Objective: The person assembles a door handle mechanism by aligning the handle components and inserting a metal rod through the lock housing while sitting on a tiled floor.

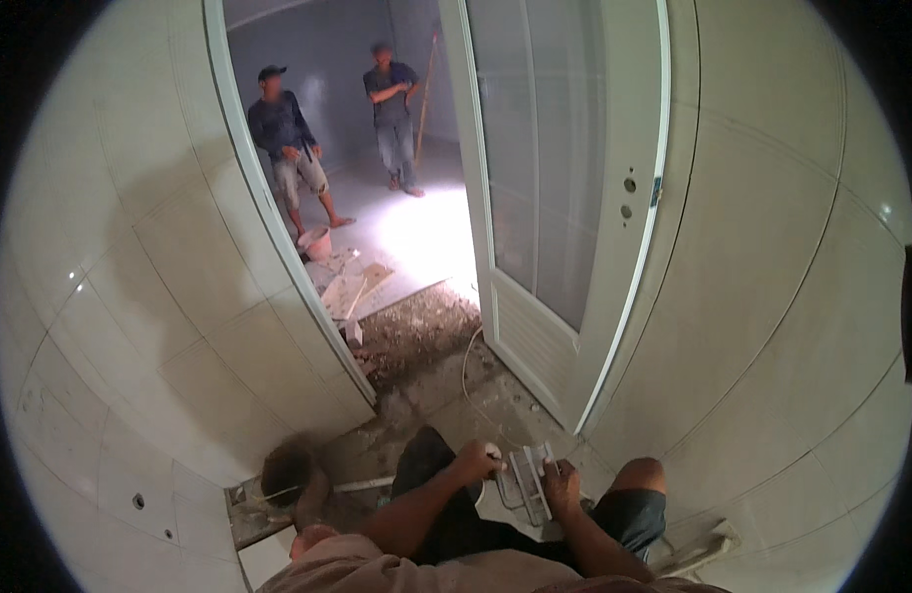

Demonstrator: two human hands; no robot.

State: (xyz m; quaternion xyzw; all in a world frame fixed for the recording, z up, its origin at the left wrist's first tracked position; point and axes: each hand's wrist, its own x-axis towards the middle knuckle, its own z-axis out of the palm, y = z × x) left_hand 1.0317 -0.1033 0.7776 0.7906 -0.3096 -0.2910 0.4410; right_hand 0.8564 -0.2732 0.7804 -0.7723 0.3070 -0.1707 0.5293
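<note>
Between my knees is a pale grey, flat, finned metal thing (529, 480) with a bent rod bracket (507, 499) on its left side; its exact kind is unclear. My right hand (564, 486) wraps around its right edge. My left hand (476, 462) is closed at the left of it, beside the bracket, with a small whitish thing (492, 451) at its fingertips that is too small to name. A thin white cable (465, 372) runs over the floor from the door's foot toward my hands.
A white door with glass panels (546, 168) stands open ahead; rubble (416, 331) lies at the threshold. Two people (290, 138) stand in the room beyond, near a pink bucket (317, 243). Tiled walls rise on both sides. A dark round shape (287, 470) is at lower left.
</note>
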